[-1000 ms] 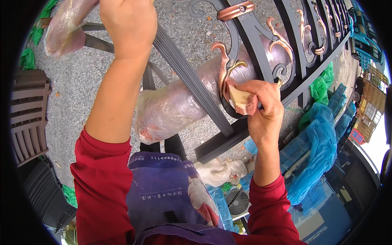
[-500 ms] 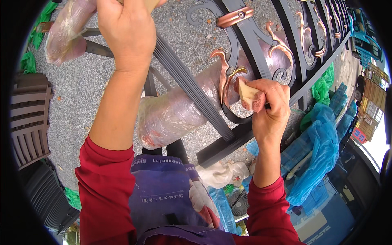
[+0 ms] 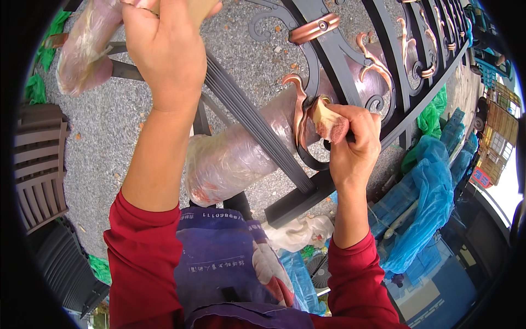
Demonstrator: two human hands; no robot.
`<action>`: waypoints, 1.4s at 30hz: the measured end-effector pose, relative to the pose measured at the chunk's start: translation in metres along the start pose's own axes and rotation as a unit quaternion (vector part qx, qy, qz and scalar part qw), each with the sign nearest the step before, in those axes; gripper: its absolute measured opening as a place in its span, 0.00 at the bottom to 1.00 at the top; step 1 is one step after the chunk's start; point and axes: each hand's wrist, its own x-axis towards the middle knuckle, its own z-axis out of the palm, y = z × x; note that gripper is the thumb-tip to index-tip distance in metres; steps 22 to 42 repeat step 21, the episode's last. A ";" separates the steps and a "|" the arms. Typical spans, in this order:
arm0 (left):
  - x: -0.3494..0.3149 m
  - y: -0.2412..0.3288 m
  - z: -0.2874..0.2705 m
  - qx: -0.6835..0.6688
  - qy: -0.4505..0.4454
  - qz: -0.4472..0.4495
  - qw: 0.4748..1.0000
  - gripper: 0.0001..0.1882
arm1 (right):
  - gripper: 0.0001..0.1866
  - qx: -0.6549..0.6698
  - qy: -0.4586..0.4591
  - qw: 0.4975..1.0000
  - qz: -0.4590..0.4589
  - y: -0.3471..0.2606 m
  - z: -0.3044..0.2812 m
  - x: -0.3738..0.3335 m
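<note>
My right hand [image 3: 359, 143] pinches a small piece of cream sponge [image 3: 330, 122] with reddish-copper stained ends. The sponge overlaps the smaller leaf tip of a copper-painted scroll leaf [image 3: 299, 104] on a black metal fence panel [image 3: 332, 71]; its far end looks to be touching that leaf. My left hand [image 3: 167, 60], up by the top edge, is closed round a tan, smooth-sided thing [image 3: 200, 10]. The picture's edge cuts that thing off, so its kind does not show. Below this hand runs a ribbed black bar [image 3: 255, 123] of the panel.
A plastic-wrapped roll [image 3: 233, 162] lies under the panel, with another wrapped roll [image 3: 85, 60] at the far left. Brown slatted panels [image 3: 41, 159] stand at the left. Blue plastic sheeting [image 3: 422, 192] lies to the right. Grey gravelly ground [image 3: 104, 142] shows beneath.
My right hand has shifted slightly left and brought the sponge onto the smaller leaf tip, turning it a little. My left hand has moved slightly left, with more of the tan thing showing.
</note>
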 end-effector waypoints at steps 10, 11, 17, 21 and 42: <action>0.008 -0.001 -0.017 0.058 -0.028 -0.063 0.996 0.12 | 0.08 -0.024 0.046 0.996 0.066 -0.010 0.002 -0.003; 0.008 -0.001 -0.016 0.044 -0.032 -0.060 0.997 0.13 | 0.08 -0.041 0.044 0.997 0.046 -0.006 0.005 -0.001; 0.008 -0.001 -0.019 0.048 -0.032 -0.063 0.996 0.16 | 0.05 -0.021 0.051 0.988 0.146 -0.010 -0.006 -0.012; 0.004 0.009 -0.012 -0.031 -0.075 -0.056 0.995 0.16 | 0.06 -0.054 0.031 0.995 0.079 -0.008 -0.001 0.004; 0.004 0.009 -0.012 -0.031 -0.075 -0.056 0.995 0.16 | 0.06 -0.054 0.031 0.995 0.079 -0.008 -0.001 0.004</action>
